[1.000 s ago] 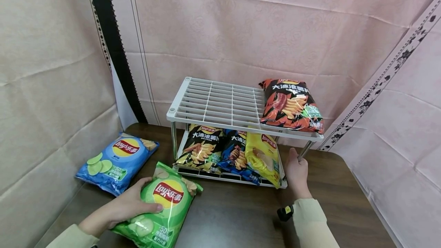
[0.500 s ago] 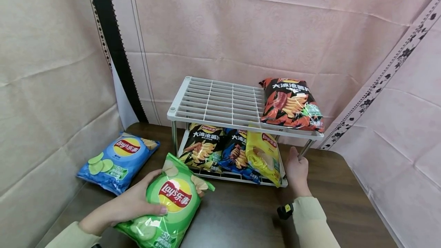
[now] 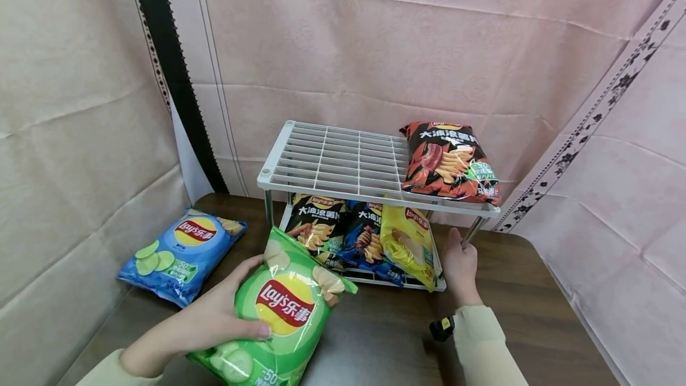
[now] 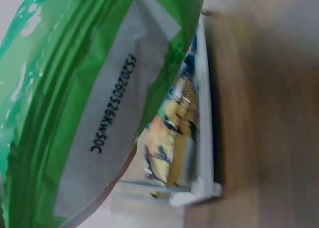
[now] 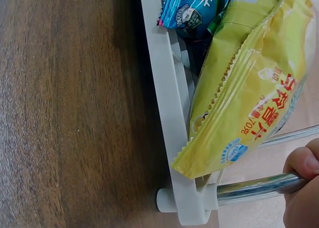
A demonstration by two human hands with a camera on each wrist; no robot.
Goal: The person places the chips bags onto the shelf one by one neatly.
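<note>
My left hand [image 3: 214, 320] grips a green Lay's chip bag [image 3: 289, 302] by its left side, thumb across the front. The bag is tilted and covers the front left corner of the rack's lower tier. In the left wrist view the green bag [image 4: 99, 98] fills much of the picture. My right hand [image 3: 462, 267] holds the front right metal post of a white two-tier rack [image 3: 343, 162]; the post [image 5: 259, 188] shows in the right wrist view. On the lower tier lie a black-and-gold chip bag [image 3: 316, 228], a dark blue one [image 3: 367, 243] and a yellow one [image 3: 408, 243].
A red chip bag [image 3: 450, 162] lies at the right end of the top tier. On the wooden table [image 3: 525, 296], a blue Lay's bag [image 3: 184, 255] lies to the left of the rack. Pink and cream cloth [image 3: 375, 34] hangs behind and on both sides.
My left hand has moved the green bag up and to the right, nearer the rack's lower tier. My right hand stays on the post.
</note>
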